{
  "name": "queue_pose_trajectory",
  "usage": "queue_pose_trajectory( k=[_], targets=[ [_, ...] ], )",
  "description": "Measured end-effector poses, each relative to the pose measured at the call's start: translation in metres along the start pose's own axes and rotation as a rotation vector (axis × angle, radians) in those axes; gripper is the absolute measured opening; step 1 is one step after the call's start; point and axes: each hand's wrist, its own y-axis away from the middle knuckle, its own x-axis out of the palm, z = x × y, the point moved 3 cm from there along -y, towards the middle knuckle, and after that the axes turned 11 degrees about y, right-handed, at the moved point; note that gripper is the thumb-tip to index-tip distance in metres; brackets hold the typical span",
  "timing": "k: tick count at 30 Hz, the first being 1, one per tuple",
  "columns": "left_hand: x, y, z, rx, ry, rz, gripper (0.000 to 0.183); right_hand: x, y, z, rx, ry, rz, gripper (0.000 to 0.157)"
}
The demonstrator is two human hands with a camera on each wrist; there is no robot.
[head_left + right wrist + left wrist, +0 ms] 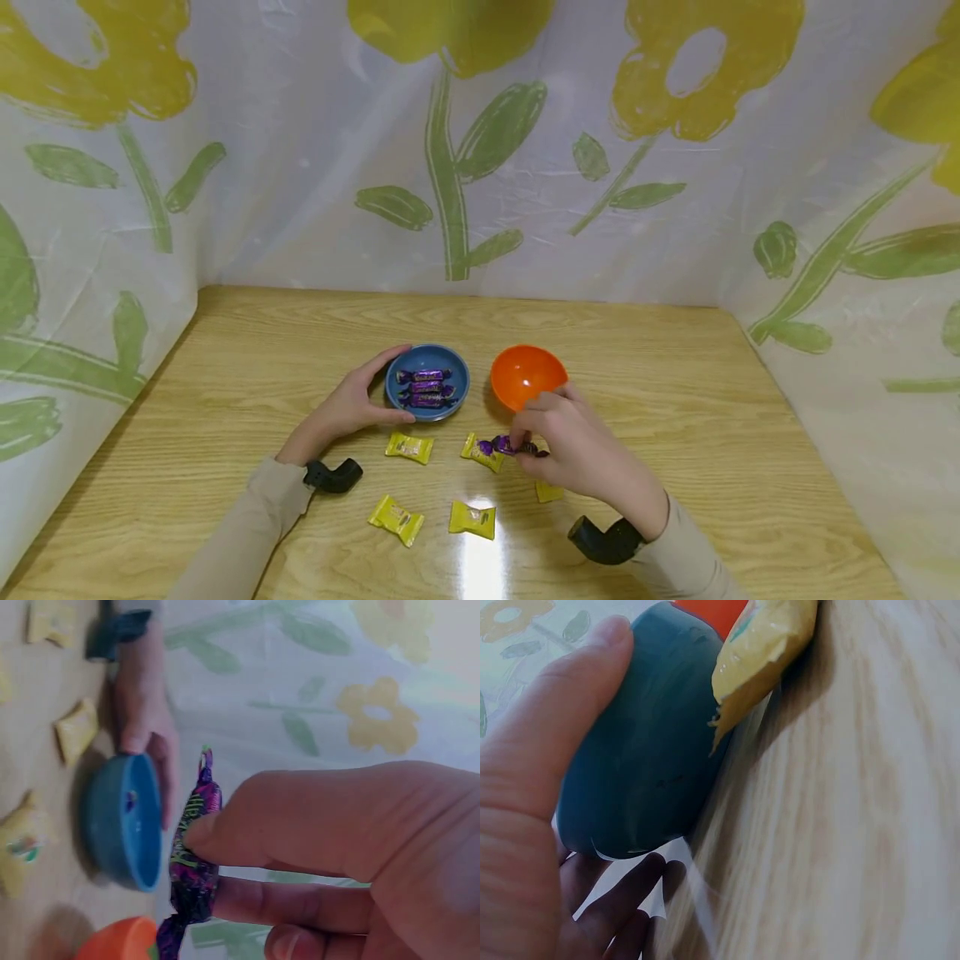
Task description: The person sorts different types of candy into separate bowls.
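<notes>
We see three purple candies (426,389) in the blue bowl (427,356), which the left hand (352,404) curls around. The right hand (566,442) pinches a twist-wrapped candy (195,889) above the table (637,350), near the orange bowl (525,375); only the right wrist view shows us its green lettering (192,821). In the head view, that hand partly hides a yellow candy (548,492).

One blue bowl (427,357) and one orange bowl (522,368) make two. Four purple candies (427,400) and, judging fairly from one partly covered, five yellow candies (472,520) make nine. Black wrist devices (333,477) number two.
</notes>
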Motion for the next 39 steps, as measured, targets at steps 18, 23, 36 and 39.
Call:
queue_pose_trajectory(
  k=[18, 23, 36, 39],
  targets=[
    [0.004, 0.002, -0.021, 0.003, 0.020, 0.014, 0.100, 0.025, -0.081, -0.008, 0.028, -0.053, -0.050, 0.011],
    [0.001, -0.001, 0.001, -0.007, 0.025, 0.007, 0.102, 0.047, -0.100, -0.009, 0.018, -0.033, -0.017, 0.009],
    [0.001, 0.001, 0.001, -0.004, 0.035, 0.018, 0.098, 0.093, -0.127, -0.002, -0.004, 0.200, 0.015, 0.009],
    [0.001, 0.001, 0.000, -0.001, 0.025, 0.018, 0.099, 0.099, -0.129, 0.000, -0.007, 0.233, 0.017, 0.009]
  ],
)
